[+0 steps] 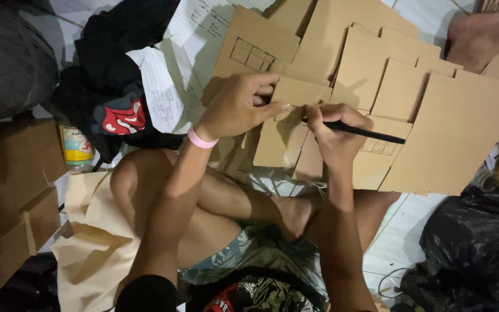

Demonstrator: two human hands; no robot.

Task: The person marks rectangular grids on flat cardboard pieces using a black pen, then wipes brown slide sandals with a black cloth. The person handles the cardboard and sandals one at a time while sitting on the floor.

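Head view: the person sits cross-legged on the pale tiled floor [402, 237], and the work rests just beyond the knees, where both hands can reach it. The left hand [239, 107] lies flat, fingers spread, pinning a small tan rectangular cardboard piece [281, 133] so it cannot slide. Its index finger stretches right, nearly meeting the other hand. The right hand [336, 130] is clenched on a slim black pen-like tool [365, 133], its working end at the cardboard's upper edge — the shaft slants away to the right. A pink wristband [201, 139] circles the left wrist.

Farther off, larger tan cardboard panels [434, 115] overlap in a fan, some with ruled grids. At far left lie white handwritten paper sheets [166, 92], dark clothing [116, 52] and a yellow-labelled bottle [77, 147]. A black plastic bag [475, 237] sits near right.
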